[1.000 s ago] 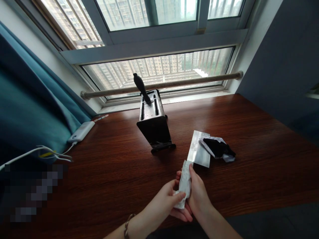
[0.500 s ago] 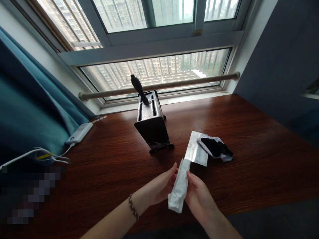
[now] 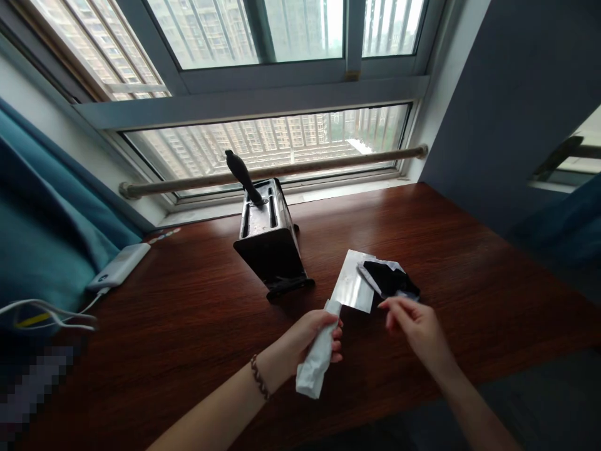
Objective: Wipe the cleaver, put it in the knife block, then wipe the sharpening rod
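Centre frame: left hand [image 3: 312, 335] grips the cleaver [image 3: 351, 289] by its paper-wrapped handle [image 3: 315, 363], steadying the blade on the bench [image 3: 188, 326]. Right hand [image 3: 416, 326], fingers loosely spread and empty, hovers beside black wrapping [image 3: 387, 279].

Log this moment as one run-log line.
left hand: grips paper-wrapped cleaver handle | right hand: open, by black item | blade: over table
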A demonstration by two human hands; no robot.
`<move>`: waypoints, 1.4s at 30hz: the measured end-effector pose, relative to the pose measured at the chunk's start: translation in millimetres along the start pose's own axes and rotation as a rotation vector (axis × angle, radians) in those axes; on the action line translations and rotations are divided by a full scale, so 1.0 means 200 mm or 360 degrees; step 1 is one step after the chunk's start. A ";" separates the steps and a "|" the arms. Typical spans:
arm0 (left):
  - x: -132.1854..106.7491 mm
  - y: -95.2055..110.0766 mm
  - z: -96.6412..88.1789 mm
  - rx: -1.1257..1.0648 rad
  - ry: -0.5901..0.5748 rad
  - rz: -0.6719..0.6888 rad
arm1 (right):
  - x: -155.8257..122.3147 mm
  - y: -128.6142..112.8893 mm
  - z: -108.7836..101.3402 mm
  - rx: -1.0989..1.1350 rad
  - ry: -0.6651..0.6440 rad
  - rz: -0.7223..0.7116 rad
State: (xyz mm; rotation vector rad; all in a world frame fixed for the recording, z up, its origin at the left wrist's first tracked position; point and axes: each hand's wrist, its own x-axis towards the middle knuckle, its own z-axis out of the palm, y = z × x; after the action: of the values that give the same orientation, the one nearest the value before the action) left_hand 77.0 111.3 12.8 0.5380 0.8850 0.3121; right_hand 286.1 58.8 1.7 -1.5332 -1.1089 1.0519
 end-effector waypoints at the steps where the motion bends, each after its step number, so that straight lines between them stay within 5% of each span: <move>1: 0.00 0.00 0.00 0.0041 0.0000 0.0038 | 0.07 0.03 -0.06 -0.0308 0.0325 -0.0226; 4: 0.02 -0.02 -0.02 0.0220 -0.0002 0.0179 | 0.27 0.12 -0.16 -0.0688 0.0396 -0.0535; 9: -0.01 -0.02 -0.03 0.0537 0.0031 0.0376 | 0.39 0.19 -0.10 -0.0174 0.0286 -0.0390; 15: -0.14 0.12 -0.03 0.0935 0.0097 0.0656 | 0.25 0.02 -0.04 0.0184 0.0906 -0.0542; 17: -0.17 0.16 -0.03 0.1126 0.0100 0.0715 | 0.20 -0.06 0.00 0.0051 0.0946 -0.0743; 20: -0.19 0.20 -0.02 0.1297 0.0084 0.0773 | 0.18 -0.12 0.12 -0.0565 0.0614 -0.1400; 22: -0.19 0.21 -0.02 0.1277 0.0006 0.0748 | 0.20 -0.14 0.19 -0.0941 0.0410 -0.1772; 25: -0.18 0.21 -0.04 0.1063 -0.0134 0.0668 | 0.28 -0.16 0.25 -0.1180 0.0380 -0.2021; 28: -0.17 0.21 -0.07 0.0852 -0.0178 0.0594 | 0.40 -0.20 0.23 -0.1296 0.0394 -0.1962; 35: -0.15 0.23 -0.11 0.0801 -0.0159 0.0571 | 0.70 -0.28 0.02 -0.1425 0.0715 -0.1381; 39: -0.15 0.22 -0.11 0.0851 -0.0139 0.0629 | 0.59 -0.28 -0.01 -0.1277 0.0857 -0.1352; 42: -0.15 0.21 -0.09 0.0947 -0.0105 0.0705 | 0.36 -0.28 0.10 -0.1127 0.0518 -0.1651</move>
State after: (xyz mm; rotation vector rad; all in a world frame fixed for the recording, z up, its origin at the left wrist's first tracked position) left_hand 43.3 137.5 45.7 1.2974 0.7835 0.4290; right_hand 273.2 141.7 43.6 -1.2387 -1.8175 -0.3191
